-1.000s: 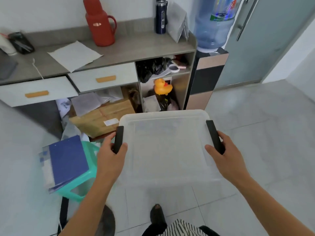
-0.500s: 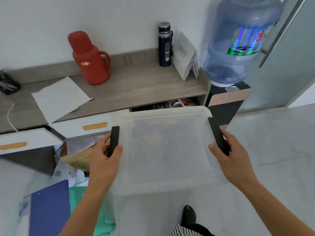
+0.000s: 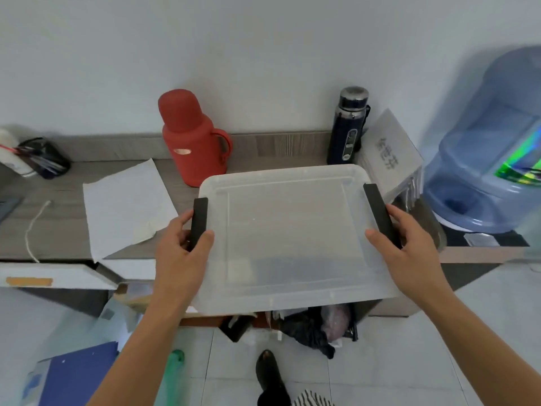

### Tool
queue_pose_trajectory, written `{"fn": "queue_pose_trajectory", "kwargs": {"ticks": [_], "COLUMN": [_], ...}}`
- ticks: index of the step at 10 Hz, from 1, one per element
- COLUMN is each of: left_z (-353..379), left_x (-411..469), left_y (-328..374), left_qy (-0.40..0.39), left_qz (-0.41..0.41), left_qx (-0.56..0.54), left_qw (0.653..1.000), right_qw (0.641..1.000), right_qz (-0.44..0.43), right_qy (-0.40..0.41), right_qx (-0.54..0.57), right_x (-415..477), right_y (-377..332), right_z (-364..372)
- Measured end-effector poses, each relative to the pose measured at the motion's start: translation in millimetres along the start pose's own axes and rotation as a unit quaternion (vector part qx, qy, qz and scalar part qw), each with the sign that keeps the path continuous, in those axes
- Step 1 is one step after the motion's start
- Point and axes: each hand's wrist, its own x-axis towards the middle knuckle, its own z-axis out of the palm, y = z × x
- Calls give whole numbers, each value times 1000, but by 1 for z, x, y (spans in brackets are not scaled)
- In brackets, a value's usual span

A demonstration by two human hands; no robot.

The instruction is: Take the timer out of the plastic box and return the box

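Plastic box point(image 3: 288, 238): translucent, milky white, with two black handles point(image 3: 200, 219). Flask point(image 3: 191, 137): red; bottle point(image 3: 348, 127): dark navy with silver cap; water jug point(image 3: 491, 153): pale blue with iridescent green label. Counter point(image 3: 58, 218): grey wood-grain; paper point(image 3: 126, 206): white; folder point(image 3: 76, 376): blue.

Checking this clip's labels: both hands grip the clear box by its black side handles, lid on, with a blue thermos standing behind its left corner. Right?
Not quite. In the head view the thermos behind the box's left corner is red. The left hand and right hand do grip the black handles, lid on.
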Motion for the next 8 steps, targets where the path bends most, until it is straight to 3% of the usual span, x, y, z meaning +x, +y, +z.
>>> {"fn": "queue_pose_trajectory", "kwargs": {"ticks": [3,6,7,8], "left_z": [34,62,67,62], "left_x": [128,175,182,180], "left_y": [-9,-9,-8,-10], "left_qy": [-58,-81,-81,-67], "left_qz": [12,14,8,-19], "left_qx": [27,8,0,-25], "left_qw": [998,997,997,997], "right_qw": [997,992,993,996], "right_qz": [60,83,83,65], "right_qy": [39,74,65,57], "right_qx": [2,64,53,-34], "right_x": [87,131,135,135], "right_y": [-14,-22,-19,-21], "right_z": [51,58,58,56]}}
